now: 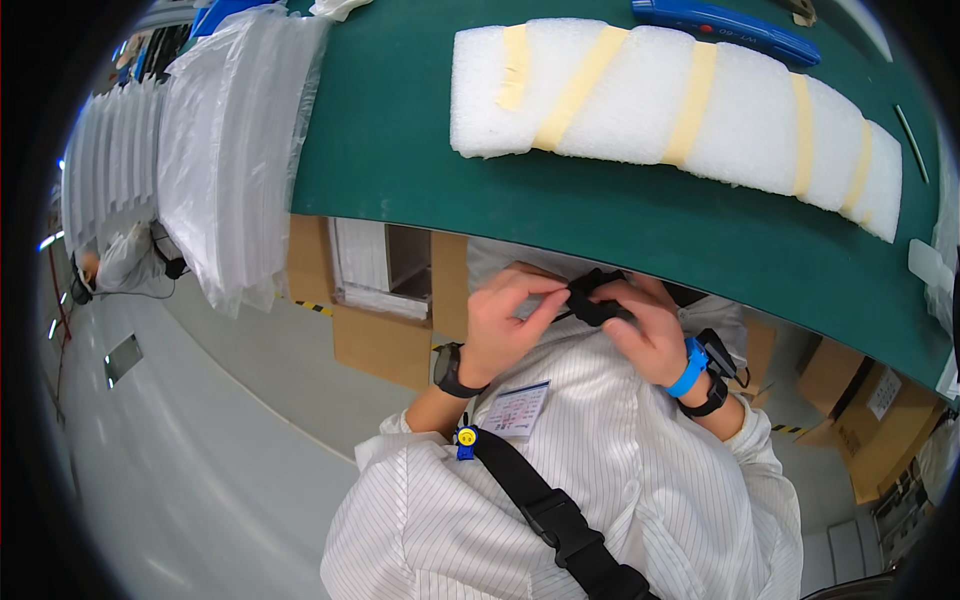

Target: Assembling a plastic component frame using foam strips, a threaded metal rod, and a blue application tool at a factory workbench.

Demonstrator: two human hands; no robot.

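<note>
A small, dark black bundle (592,300) is between my hands, just off the near edge of the table and in front of my striped coat. What kind of thing it is, I cannot make out. My left hand (508,318) pinches its left side between thumb and fingertips. Around its right side curl the fingers of my right hand (648,325). A black watch (448,370) is on my left wrist. My right wrist wears a blue band (690,368) and a black strap.
A white foam block (640,95) with yellow tape strips lies on the green table (400,150), a blue tool (730,32) behind it. Plastic-covered white sheets (235,150) stand at the left. Cardboard boxes (380,345) sit below the table. Another person (130,258) is far left.
</note>
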